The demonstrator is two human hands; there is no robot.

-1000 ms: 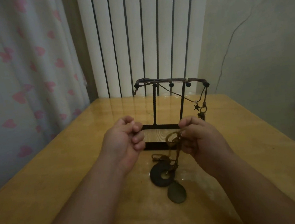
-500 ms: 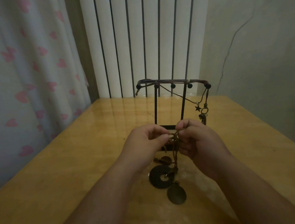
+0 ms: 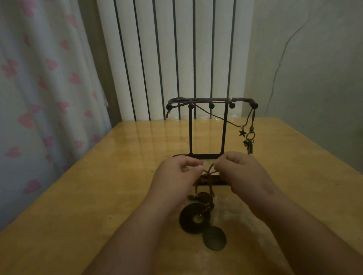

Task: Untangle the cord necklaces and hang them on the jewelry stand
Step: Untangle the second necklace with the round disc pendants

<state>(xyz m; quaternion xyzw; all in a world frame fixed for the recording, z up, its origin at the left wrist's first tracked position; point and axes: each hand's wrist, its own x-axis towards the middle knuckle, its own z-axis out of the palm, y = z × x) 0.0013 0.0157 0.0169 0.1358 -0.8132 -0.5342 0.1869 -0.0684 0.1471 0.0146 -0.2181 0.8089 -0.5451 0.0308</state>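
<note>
Before one stand, left hand and right hand pinch cords above two discs.

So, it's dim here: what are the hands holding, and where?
Left hand and right hand both pinch the tangled cords at their upper end; the pendants rest on the table.

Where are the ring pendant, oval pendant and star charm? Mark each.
ring pendant [image 3: 186, 220], head view, left side of its dark band.
oval pendant [image 3: 214, 238], head view, middle of its face.
star charm [image 3: 242, 133], head view, centre of the star.
</note>
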